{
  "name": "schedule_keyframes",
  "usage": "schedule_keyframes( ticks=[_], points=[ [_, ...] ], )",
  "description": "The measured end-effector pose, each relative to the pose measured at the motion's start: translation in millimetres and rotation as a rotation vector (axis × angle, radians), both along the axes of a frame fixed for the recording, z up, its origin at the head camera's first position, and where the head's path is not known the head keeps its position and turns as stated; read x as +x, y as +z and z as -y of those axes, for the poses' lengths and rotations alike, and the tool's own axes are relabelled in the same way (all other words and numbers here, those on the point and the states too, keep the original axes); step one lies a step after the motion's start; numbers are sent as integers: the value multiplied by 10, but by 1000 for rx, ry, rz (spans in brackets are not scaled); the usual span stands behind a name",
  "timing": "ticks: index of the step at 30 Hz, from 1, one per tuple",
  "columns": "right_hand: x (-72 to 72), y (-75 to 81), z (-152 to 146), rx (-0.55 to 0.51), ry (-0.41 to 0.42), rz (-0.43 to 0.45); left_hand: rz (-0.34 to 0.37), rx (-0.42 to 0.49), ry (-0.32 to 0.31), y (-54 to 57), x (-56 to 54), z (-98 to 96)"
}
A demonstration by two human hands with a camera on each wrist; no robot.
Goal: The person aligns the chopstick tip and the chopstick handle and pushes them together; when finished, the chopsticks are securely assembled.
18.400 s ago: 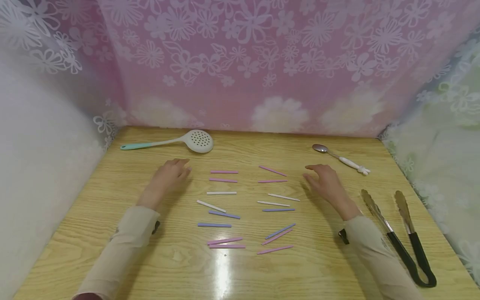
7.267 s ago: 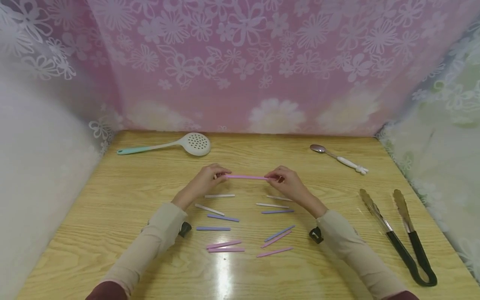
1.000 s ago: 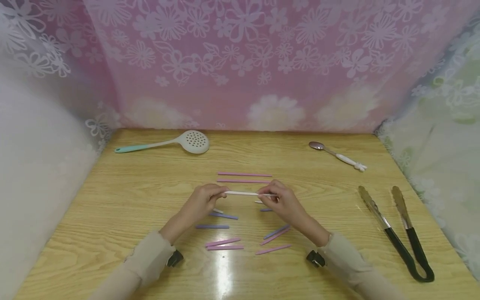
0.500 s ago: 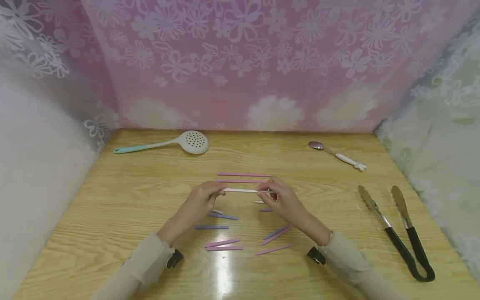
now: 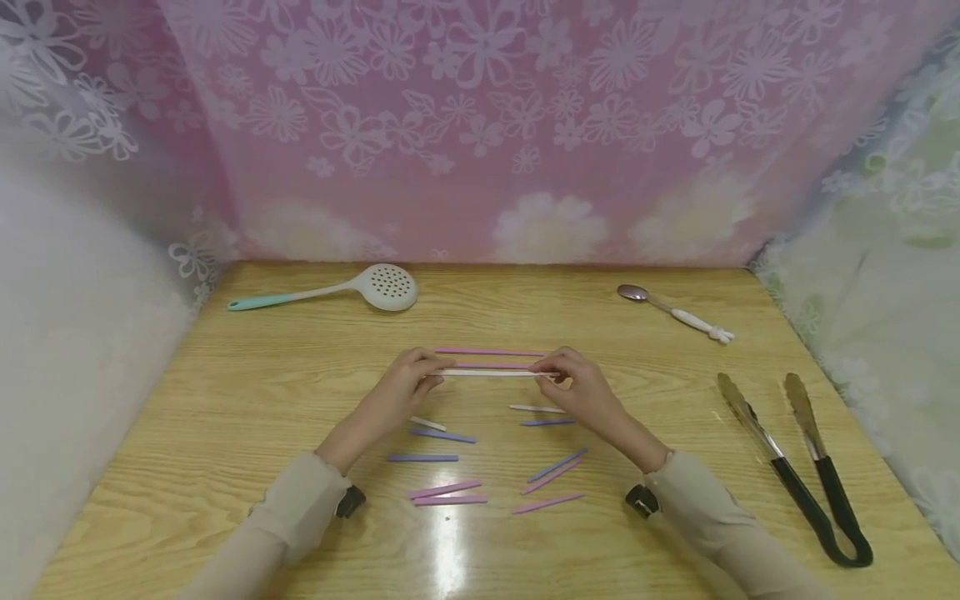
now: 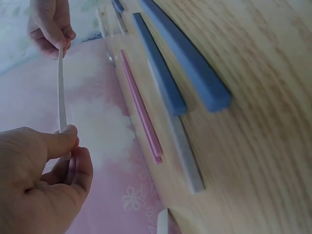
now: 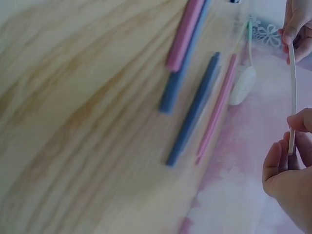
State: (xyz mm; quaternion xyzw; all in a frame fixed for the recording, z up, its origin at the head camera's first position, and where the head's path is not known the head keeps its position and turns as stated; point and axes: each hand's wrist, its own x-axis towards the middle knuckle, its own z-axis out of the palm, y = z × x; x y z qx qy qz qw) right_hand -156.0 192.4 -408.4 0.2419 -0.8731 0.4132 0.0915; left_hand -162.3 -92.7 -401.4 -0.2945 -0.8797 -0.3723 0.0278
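In the head view a white chopstick (image 5: 491, 373) stretches level between both hands. My left hand (image 5: 390, 404) pinches its left end between thumb and fingers, and my right hand (image 5: 588, 400) pinches the right end. The left wrist view shows the same white chopstick (image 6: 61, 92) raised off the table. Just beyond it lie two long pink chopsticks, a far one (image 5: 487, 351) and a near one (image 5: 491, 365). Closer to me are short chopstick halves: white ones at left (image 5: 428, 423) and right (image 5: 536, 408), blue ones (image 5: 422, 457) and pink ones (image 5: 450, 500), in two columns.
A skimmer (image 5: 386, 287) with a mint handle lies at the back left of the wooden table (image 5: 225, 500). At the back right rests a spoon (image 5: 675, 314). Metal tongs (image 5: 817, 475) with black handles lie spread on the right. A pink floral cloth (image 5: 480, 167) hangs behind.
Earlier both hands joined two pink pairs into long chopsticks. Within the last second the right hand has slid rightward along the white chopstick, baring more of it, and both hands have moved slightly farther away.
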Motion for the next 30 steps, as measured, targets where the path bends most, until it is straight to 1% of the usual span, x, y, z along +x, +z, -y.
schedule_keyframes(
  ticks=[3, 4, 7, 11, 13, 18, 22, 26, 30],
  points=[
    [-39, -55, -29, 15, -42, 43, 87, -4, 19, -27, -43, -4],
    [-53, -75, -36, 26, -51, 51, 105, -9, 27, -47, -65, -4],
    [-97, -137, -45, 43, -60, 87, 125, -29, 37, -106, -134, 0],
    [-155, -218, -38, 73, -66, 164, 146, -56, 39, -188, -212, 4],
    [-179, -247, -30, 96, -72, 202, 171, -71, 43, -230, -242, 4],
    [-229, -284, -17, 139, -74, 234, 229, -113, 36, -316, -299, -1],
    [-263, -320, -21, 176, -78, 235, 249, -128, 29, -349, -327, -22],
    [-288, -364, -23, 222, -70, 238, 239, -137, 27, -358, -338, -39],
    [-287, -371, -14, 238, -60, 241, 236, -143, 28, -351, -330, -43]
  ],
)
